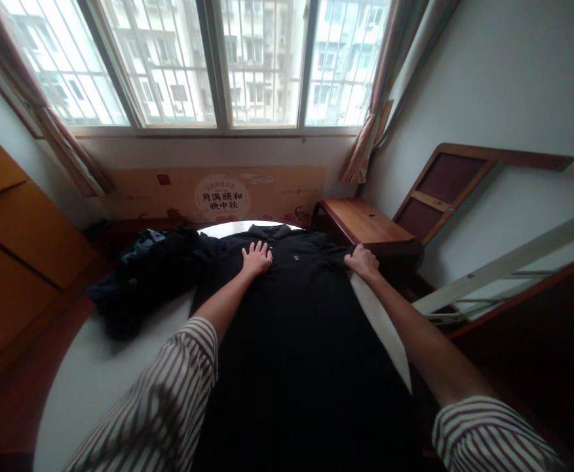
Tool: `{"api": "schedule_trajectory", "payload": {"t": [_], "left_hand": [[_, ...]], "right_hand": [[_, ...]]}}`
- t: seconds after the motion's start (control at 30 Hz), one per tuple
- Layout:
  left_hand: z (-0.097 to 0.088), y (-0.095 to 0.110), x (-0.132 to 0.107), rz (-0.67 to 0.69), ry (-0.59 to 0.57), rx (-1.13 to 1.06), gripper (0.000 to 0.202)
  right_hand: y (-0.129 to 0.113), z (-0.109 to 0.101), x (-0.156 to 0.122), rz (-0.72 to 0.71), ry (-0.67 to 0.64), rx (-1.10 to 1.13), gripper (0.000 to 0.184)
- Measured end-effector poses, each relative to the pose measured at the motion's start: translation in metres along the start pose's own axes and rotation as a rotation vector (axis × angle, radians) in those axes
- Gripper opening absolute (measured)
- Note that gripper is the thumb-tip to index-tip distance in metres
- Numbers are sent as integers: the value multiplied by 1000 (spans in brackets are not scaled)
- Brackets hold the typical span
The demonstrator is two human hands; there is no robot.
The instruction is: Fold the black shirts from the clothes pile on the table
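Note:
A black polo shirt (297,341) lies spread over a white round table (105,380), its collar at the far edge and its hem toward me. My left hand (257,259) rests flat on the chest just below the collar, fingers spread. At the shirt's right side, my right hand (363,261) is closed on the sleeve edge. A small light mark shows on the chest between the two hands. Left of the shirt, a heap of dark clothes (149,282) touches its left sleeve area.
A wooden side table (365,219) stands beyond the table on the right, beside a wooden panel (444,190) leaning at the wall. A pale metal frame (503,262) slants at far right. Wooden cabinets (12,262) line the left, and a barred window is ahead.

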State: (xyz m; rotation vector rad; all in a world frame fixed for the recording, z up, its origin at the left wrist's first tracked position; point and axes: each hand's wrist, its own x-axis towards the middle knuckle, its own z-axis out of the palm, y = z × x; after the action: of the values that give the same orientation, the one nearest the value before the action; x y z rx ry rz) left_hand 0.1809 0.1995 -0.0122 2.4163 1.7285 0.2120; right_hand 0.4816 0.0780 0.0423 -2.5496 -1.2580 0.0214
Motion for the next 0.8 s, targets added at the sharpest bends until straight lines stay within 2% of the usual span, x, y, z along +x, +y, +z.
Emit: {"api": "schedule_trajectory", "payload": {"t": [0.07, 0.13, 0.23, 0.3, 0.37, 0.47, 0.57, 0.7, 0.8], "left_hand": [[0, 1, -1, 1, 4, 4, 62], [-1, 1, -2, -1, 12, 8, 61], [-7, -3, -1, -38, 55, 26, 61], [-13, -13, 2, -83, 89, 46, 62], [-21, -27, 7, -129, 86, 65, 63], [-30, -50, 17, -170, 13, 77, 65], [-34, -64, 27, -184, -45, 80, 64], [-39, -67, 34, -193, -47, 90, 60], [-52, -67, 31, -178, 5, 111, 51]], "right_hand": [[-19, -1, -12, -174, 87, -40, 38], [-43, 1, -32, -432, 92, -78, 33], [-78, 8, -83, -784, -82, -58, 32], [-94, 14, -127, -1039, -180, 46, 43], [-100, 16, -171, -1200, -279, 137, 58], [-97, 12, -225, -1358, -482, 191, 71], [-86, 2, -257, -1430, -649, 230, 76], [-73, -12, -289, -1489, -729, 295, 83], [-70, -18, -311, -1587, -746, 318, 86]]}}
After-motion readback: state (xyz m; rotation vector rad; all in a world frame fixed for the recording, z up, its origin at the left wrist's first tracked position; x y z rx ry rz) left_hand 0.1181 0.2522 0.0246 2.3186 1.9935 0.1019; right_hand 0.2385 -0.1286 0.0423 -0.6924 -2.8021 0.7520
